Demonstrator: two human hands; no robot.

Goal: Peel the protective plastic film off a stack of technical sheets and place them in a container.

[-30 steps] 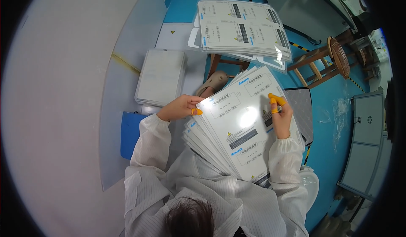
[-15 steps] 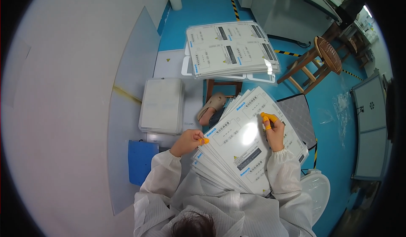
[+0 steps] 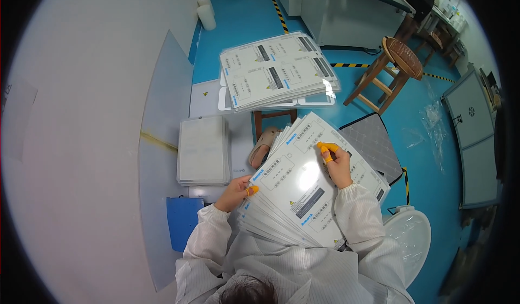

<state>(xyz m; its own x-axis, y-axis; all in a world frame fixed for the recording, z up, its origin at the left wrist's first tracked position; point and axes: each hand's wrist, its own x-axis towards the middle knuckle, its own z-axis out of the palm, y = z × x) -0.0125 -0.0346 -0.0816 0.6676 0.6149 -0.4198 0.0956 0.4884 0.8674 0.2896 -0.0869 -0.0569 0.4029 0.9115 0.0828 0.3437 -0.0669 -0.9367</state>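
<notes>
Across my lap lies a fanned stack of printed white plastic sheets (image 3: 309, 182), glossy, with blue print and dark blocks. My left hand (image 3: 235, 192) grips the left edge of the stack, its thumb in a yellow finger cot (image 3: 251, 190) on top and the other fingers partly hidden below. Over the top sheet, my right hand (image 3: 338, 166) is closed in a pinch, with yellow finger cots (image 3: 328, 149) on thumb and forefinger. Whatever those fingertips hold, if anything, is too small to make out.
Ahead, a second pile of printed sheets (image 3: 279, 71) rests on a stool (image 3: 275, 118). Left of my lap are a stack of blank whitish sheets (image 3: 203, 149) and a blue folder (image 3: 184, 224). A wooden stool (image 3: 387, 73), a grey cushion (image 3: 374, 147) and a white round lid (image 3: 409, 244) stand right.
My left thumb has come down on the edge of the sheets, and the hand now grips them. My right hand keeps its pinch over the top sheet. The whole view has shifted slightly.
</notes>
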